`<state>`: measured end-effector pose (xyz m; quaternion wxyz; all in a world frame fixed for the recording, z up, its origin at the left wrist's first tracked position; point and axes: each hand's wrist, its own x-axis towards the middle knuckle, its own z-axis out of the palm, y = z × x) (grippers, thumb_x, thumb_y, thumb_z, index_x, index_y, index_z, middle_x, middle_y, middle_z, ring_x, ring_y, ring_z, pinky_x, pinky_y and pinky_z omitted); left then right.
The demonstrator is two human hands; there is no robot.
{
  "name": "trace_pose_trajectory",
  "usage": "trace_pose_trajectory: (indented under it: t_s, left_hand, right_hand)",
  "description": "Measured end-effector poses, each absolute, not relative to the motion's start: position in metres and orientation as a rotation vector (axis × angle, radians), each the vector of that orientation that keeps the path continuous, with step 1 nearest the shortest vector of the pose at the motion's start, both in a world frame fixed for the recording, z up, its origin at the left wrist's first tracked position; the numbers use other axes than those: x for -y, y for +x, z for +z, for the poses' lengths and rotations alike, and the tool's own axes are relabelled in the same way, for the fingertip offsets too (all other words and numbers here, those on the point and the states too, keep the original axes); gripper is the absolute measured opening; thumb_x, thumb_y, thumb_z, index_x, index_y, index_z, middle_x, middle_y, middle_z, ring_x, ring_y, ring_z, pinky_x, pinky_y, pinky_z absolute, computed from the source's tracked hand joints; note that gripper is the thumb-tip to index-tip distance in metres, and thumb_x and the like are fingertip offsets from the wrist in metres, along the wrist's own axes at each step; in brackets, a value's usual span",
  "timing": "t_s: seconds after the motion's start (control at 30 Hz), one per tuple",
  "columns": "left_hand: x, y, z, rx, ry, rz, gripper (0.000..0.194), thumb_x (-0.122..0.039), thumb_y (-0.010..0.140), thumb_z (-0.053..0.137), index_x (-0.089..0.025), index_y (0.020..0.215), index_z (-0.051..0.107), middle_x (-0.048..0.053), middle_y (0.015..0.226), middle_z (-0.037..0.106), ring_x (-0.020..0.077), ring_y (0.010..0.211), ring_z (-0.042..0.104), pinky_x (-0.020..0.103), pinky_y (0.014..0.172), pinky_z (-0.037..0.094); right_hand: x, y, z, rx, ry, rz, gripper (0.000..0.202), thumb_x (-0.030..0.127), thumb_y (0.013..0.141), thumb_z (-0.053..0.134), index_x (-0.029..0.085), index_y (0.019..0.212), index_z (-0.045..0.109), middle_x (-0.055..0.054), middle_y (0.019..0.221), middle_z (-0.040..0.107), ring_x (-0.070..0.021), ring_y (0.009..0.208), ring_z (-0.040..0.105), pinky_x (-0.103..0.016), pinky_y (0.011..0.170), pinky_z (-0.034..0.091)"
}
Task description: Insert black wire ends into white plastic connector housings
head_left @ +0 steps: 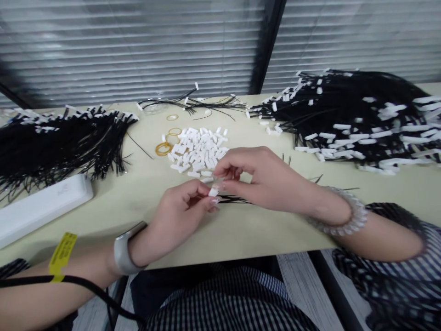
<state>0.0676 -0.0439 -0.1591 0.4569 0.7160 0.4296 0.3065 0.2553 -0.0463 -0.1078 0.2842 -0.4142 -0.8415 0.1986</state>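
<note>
My left hand (179, 216) is closed, with thumb and fingers pinched at a small white connector (213, 191). Thin black wires (234, 199) run right from the fingertips and pass beneath my right hand (265, 179). The right thumb and index finger meet close to the same white connector, their tips near the left fingertips; what lies between them is too small to make out. Just behind both hands lies a loose pile of white connector pieces (200, 149) on the pale table (241, 239).
Black wires with white ends form a bundle (62, 142) at the left and a larger heap (354, 115) at the right. Yellow rubber bands (163, 148) lie beside the pile. A long white case (48, 207) sits at left. Blinds stand behind; a black cable (93, 287) crosses my left forearm.
</note>
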Motion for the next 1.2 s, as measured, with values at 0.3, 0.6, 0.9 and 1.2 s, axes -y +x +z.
trace_pose_trajectory:
  t_s: [0.3, 0.6, 0.9, 1.2]
  left_hand:
    - [0.041, 0.068, -0.155, -1.084, 1.595, 0.847, 0.009, -0.024, 0.076, 0.060, -0.015, 0.072, 0.060, -0.001, 0.062, 0.064, 0.0116, 0.059, 0.063, 0.020, 0.057, 0.051]
    - [0.038, 0.064, -0.159, -0.916, 1.455, 0.919, 0.016, -0.031, 0.078, 0.061, -0.016, 0.076, 0.057, -0.001, 0.070, 0.063, 0.0133, 0.067, 0.067, 0.024, 0.068, 0.056]
    - [0.041, 0.062, -0.161, -0.787, 1.461, 1.055, 0.008, -0.025, 0.079, 0.062, -0.018, 0.079, 0.060, -0.002, 0.076, 0.064, 0.0115, 0.071, 0.066, 0.025, 0.071, 0.056]
    - [0.040, 0.060, -0.161, -0.823, 1.507, 1.006, 0.012, -0.029, 0.077, 0.063, -0.017, 0.078, 0.059, -0.002, 0.073, 0.062, 0.0124, 0.066, 0.066, 0.023, 0.066, 0.054]
  right_hand:
    - [0.040, 0.265, -0.119, 2.540, -1.104, 0.574, 0.020, 0.020, 0.086, 0.047, 0.017, 0.075, 0.063, 0.002, 0.068, 0.060, -0.0075, 0.063, 0.050, -0.021, 0.064, 0.034]
    - [0.049, 0.263, -0.119, 2.556, -1.160, 0.118, 0.021, 0.020, 0.090, 0.038, 0.015, 0.084, 0.058, -0.003, 0.078, 0.056, -0.0121, 0.070, 0.047, -0.025, 0.063, 0.032]
    - [0.059, 0.261, -0.115, 2.539, -1.061, 0.045, 0.026, 0.031, 0.090, 0.041, 0.014, 0.074, 0.054, -0.002, 0.074, 0.051, -0.0111, 0.064, 0.041, -0.025, 0.058, 0.029]
    - [0.060, 0.262, -0.112, 2.577, -1.131, -0.138, 0.017, 0.018, 0.087, 0.042, 0.016, 0.075, 0.053, -0.002, 0.072, 0.054, -0.0124, 0.064, 0.044, -0.028, 0.059, 0.027]
